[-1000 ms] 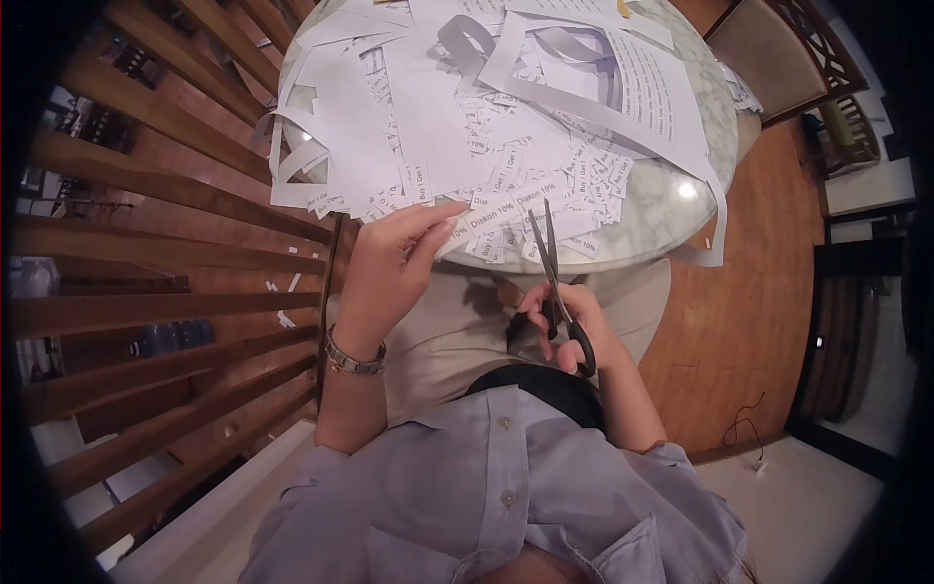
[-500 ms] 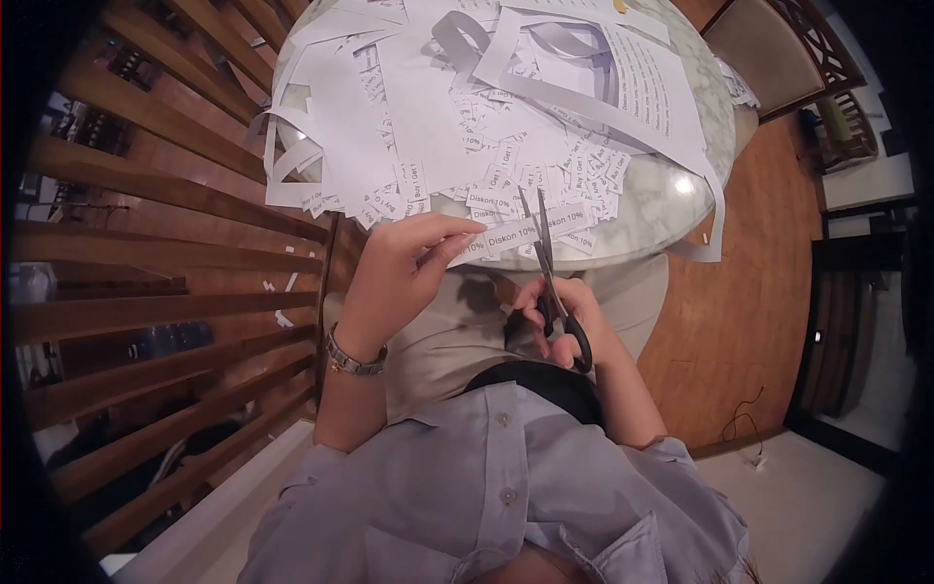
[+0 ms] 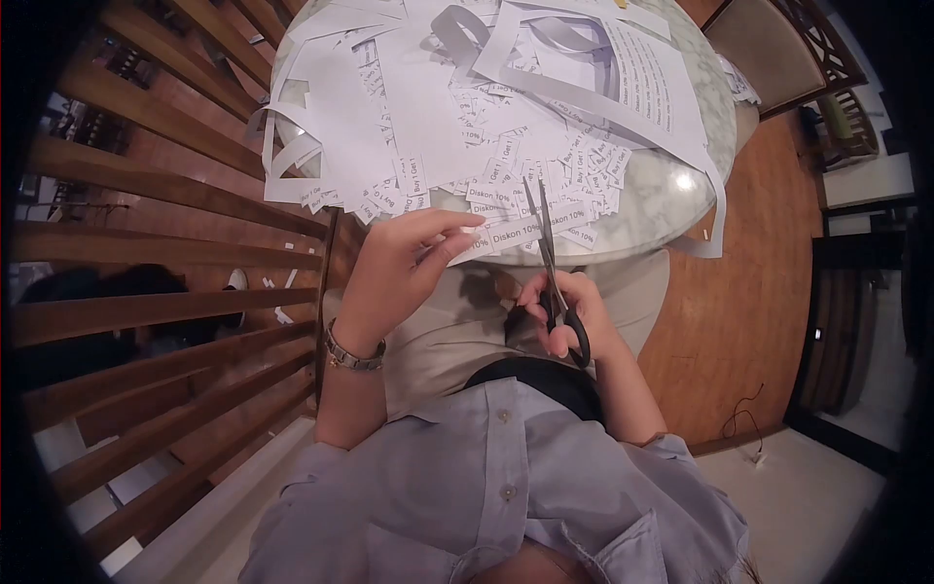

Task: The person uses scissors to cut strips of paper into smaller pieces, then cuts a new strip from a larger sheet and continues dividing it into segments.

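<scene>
A printed paper strip [image 3: 514, 234] reading "Diskon 10%" is pinched at its left end by the fingers of my left hand [image 3: 404, 273]. Black-handled scissors [image 3: 547, 255] are in my right hand [image 3: 574, 310], their blades pointing away from me and crossing the strip on its right part. The blades look slightly apart at the tips. Just beyond the strip, many small cut slips [image 3: 491, 196] marked "Diskon 10%" and "Buy 1 Get 1" lie near the edge of the round marble table [image 3: 671, 209].
Large white sheets [image 3: 341, 136] and a printed sheet with a cut-out [image 3: 647, 97] cover much of the table. A long strip hangs over its right edge. Wooden slats [image 3: 165, 302] stand on the left, with a dark shape behind them. A chair [image 3: 769, 54] is at the upper right.
The strip and the scissors have shifted slightly to the right. Behind the slats on the left, a dark shape with a light shoe has come into view.
</scene>
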The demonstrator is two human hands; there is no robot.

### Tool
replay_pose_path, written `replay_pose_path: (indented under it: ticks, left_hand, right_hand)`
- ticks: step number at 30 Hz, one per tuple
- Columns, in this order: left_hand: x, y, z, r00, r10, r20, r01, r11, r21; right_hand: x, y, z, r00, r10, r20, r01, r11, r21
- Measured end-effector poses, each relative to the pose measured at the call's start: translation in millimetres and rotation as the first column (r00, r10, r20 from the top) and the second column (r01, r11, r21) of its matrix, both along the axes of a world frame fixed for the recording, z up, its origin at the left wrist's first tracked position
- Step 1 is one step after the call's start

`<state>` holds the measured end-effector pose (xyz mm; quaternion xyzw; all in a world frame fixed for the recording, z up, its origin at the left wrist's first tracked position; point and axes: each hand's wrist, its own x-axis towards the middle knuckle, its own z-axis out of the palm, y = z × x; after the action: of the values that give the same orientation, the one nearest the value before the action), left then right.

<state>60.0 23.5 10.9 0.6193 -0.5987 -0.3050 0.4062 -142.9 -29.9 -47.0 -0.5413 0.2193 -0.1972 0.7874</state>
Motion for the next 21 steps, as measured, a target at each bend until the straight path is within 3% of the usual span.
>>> replay_pose_path:
  ticks: [5, 9, 14, 18, 21]
  left_hand:
    - [6.5, 5.7, -3.4, 0.984, 0.032, -0.173, -0.022, 0.998, 0.056]
    - [10.8, 10.5, -13.2, 0.988, 0.061, -0.145, -0.061, 0.998, 0.003]
    - [15.7, 15.0, -26.3, 0.949, 0.146, -0.28, -0.127, 0.988, 0.084]
    - [14.5, 15.5, -21.1, 0.964, 0.143, -0.225, -0.121, 0.986, 0.111]
    - [11.0, 14.7, -18.5, 0.951, 0.205, -0.231, -0.153, 0.962, 0.224]
  right_hand:
    - [-2.4, 0.0, 3.2, 0.999, -0.034, -0.003, 0.035, 0.994, 0.104]
    - [-3.1, -0.2, 2.3, 0.999, -0.045, 0.008, 0.044, 0.995, 0.093]
    - [-1.8, -0.3, 4.0, 0.994, -0.101, -0.045, 0.106, 0.988, 0.11]
    - [-0.9, 0.1, 5.6, 0.994, -0.102, -0.034, 0.105, 0.989, 0.107]
    - [-0.2, -0.4, 7.3, 0.991, -0.113, -0.073, 0.118, 0.99, 0.071]
